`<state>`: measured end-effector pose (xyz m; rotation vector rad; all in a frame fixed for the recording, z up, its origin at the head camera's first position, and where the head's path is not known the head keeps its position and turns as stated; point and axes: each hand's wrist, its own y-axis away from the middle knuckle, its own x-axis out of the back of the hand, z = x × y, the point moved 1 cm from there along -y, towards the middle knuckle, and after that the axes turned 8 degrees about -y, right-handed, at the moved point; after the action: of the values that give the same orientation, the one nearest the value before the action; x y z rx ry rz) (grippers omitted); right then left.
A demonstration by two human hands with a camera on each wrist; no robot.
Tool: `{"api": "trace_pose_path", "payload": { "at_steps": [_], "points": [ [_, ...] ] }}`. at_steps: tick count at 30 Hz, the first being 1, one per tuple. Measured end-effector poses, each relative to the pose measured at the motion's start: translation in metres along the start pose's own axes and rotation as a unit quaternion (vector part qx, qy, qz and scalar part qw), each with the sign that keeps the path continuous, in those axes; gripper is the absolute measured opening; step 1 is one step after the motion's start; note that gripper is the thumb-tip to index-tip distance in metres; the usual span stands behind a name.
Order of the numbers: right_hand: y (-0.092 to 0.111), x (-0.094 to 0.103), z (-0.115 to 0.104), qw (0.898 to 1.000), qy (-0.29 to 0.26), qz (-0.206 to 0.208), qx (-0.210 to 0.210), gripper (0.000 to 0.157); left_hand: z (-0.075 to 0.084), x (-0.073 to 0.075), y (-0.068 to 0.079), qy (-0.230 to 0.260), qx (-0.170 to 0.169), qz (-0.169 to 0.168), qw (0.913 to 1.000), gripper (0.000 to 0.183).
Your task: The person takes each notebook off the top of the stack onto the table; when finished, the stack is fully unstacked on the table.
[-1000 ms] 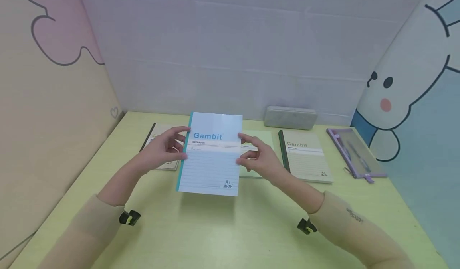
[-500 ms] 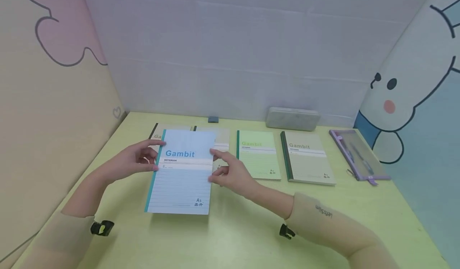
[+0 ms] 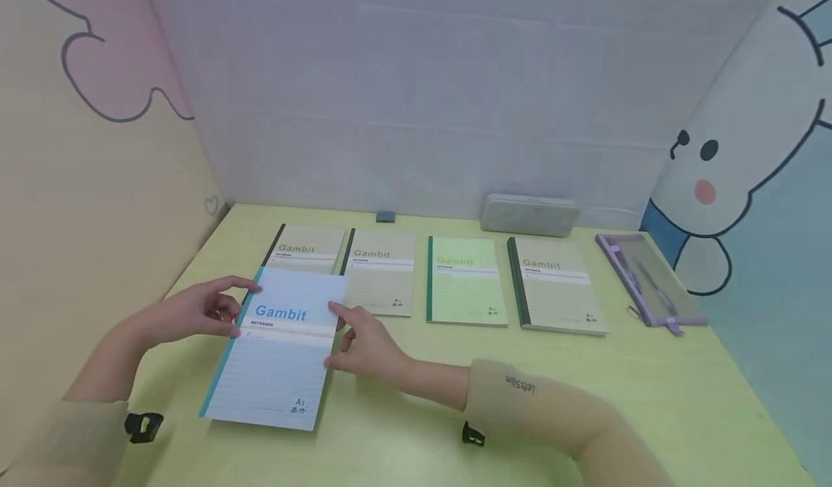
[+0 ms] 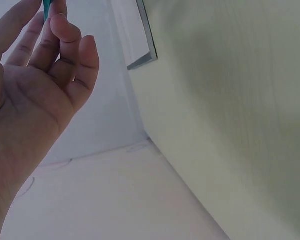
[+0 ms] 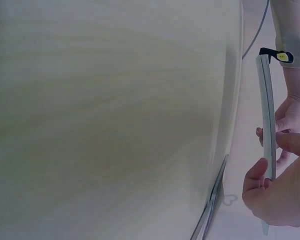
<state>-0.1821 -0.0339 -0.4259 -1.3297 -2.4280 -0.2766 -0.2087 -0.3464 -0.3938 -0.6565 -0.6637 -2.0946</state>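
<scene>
Left hand (image 4: 42, 90), one: palm in view, fingertips pinching a teal notebook edge (image 4: 47, 10), of which only a sliver shows. Second notebook (image 4: 131, 30), one: pale cover, dark edge, lying on the worktop (image 4: 230, 100), right of the hand, partly cropped. Worktop: pale, faint grain, broad soft shadow. Walls (image 4: 115, 200), two: pale, thin curved lines on one.

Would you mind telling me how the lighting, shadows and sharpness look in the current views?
Head view: hazy, even light, the held notebook showing a legible "Gambit" but unreadable fine print. Left wrist view: dimmer, the left hand shaded, with a broad soft shadow across the table. Right wrist view: muted, streaky soft shadows on the table.
</scene>
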Motion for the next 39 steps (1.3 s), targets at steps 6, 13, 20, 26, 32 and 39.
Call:
{"api": "trace_pose_path", "payload": {
  "at_steps": [6, 13, 20, 26, 32, 39],
  "points": [
    [-0.011, -0.025, 0.01, 0.996, 0.09, -0.019, 0.015, 0.082, -0.014, -0.001, 0.011, -0.027, 0.02, -0.024, 0.9992, 0.061],
    [-0.021, -0.039, 0.013, 0.985, 0.154, -0.082, 0.012, 0.081, -0.032, -0.004, 0.017, -0.026, 0.036, -0.04, 0.9982, 0.061],
    [-0.026, -0.041, 0.006, 0.974, 0.174, -0.147, -0.004, 0.081, -0.042, -0.006, 0.023, -0.033, 0.046, -0.062, 0.9964, 0.06],
    [-0.031, -0.035, 0.004, 0.968, 0.168, -0.185, -0.01, 0.076, -0.044, -0.012, 0.022, -0.03, 0.074, -0.073, 0.9941, 0.059],
    [-0.025, -0.024, 0.009, 0.971, 0.132, -0.197, -0.018, 0.068, -0.036, -0.017, 0.022, -0.019, 0.172, -0.075, 0.9821, 0.06],
    [-0.011, 0.004, 0.015, 0.975, 0.097, -0.201, -0.021, 0.065, -0.021, -0.013, 0.021, -0.035, 0.206, -0.058, 0.9763, 0.062]
  ]
}}
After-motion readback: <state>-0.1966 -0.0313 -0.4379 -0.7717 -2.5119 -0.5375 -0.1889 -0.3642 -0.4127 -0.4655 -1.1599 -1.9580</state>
